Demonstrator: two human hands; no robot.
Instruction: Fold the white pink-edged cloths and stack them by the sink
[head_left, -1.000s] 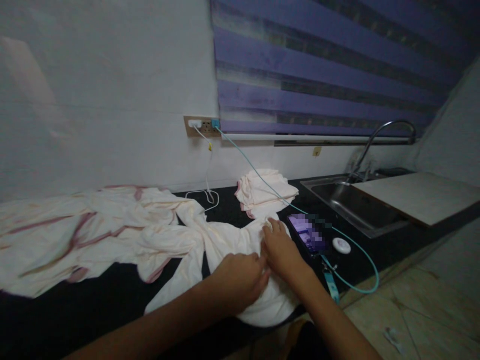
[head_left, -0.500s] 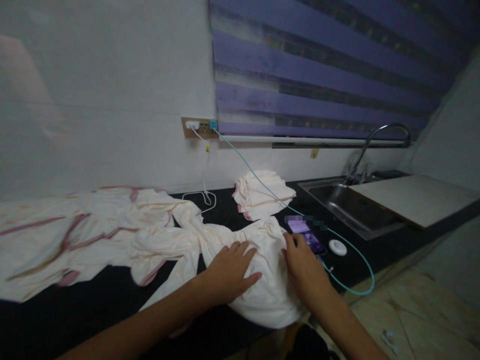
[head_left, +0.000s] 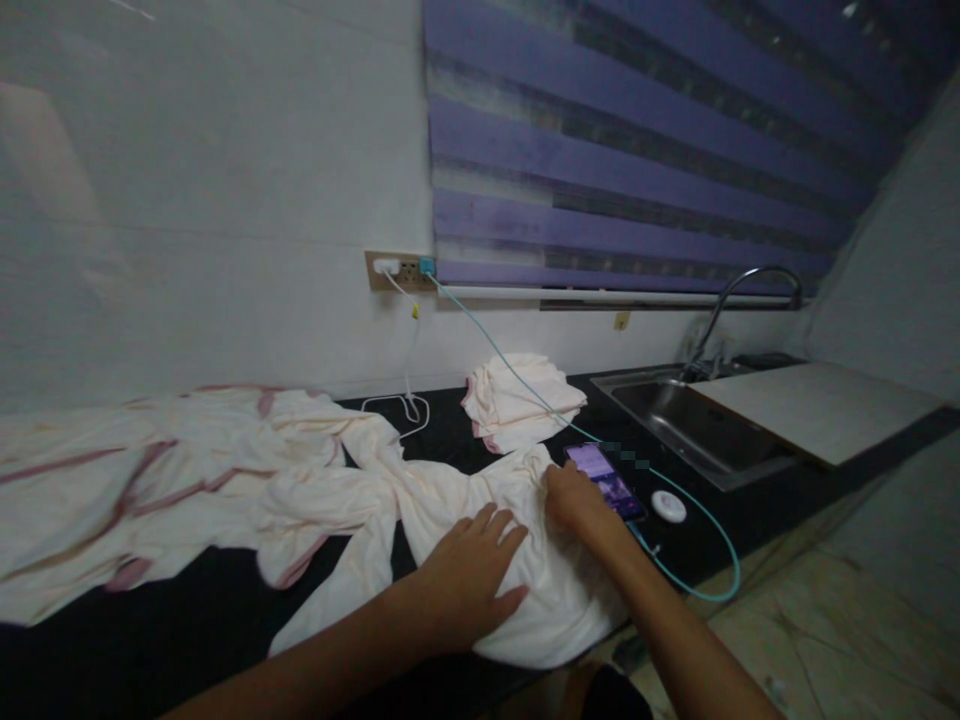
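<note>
A cream cloth with pink trim point(head_left: 247, 480) lies spread along the black counter point(head_left: 187, 610). My left hand point(head_left: 469, 575) rests flat on its near end, fingers apart. My right hand point(head_left: 574, 500) pinches the cloth's right edge, just beside a phone point(head_left: 604, 478) with a lit screen. A folded stack of the same cream cloth point(head_left: 521, 400) sits behind, near the wall.
A teal cable point(head_left: 705, 590) runs from the wall socket point(head_left: 401, 270) over the folded stack to the phone. A white round disc point(head_left: 667, 505) lies right of the phone. Further right are a steel sink point(head_left: 697, 425) with tap and a pale board point(head_left: 817, 410).
My hands started together on the cloth, then spread apart. My right hand has now closed on the cloth's right edge by the phone, while my left stays flat.
</note>
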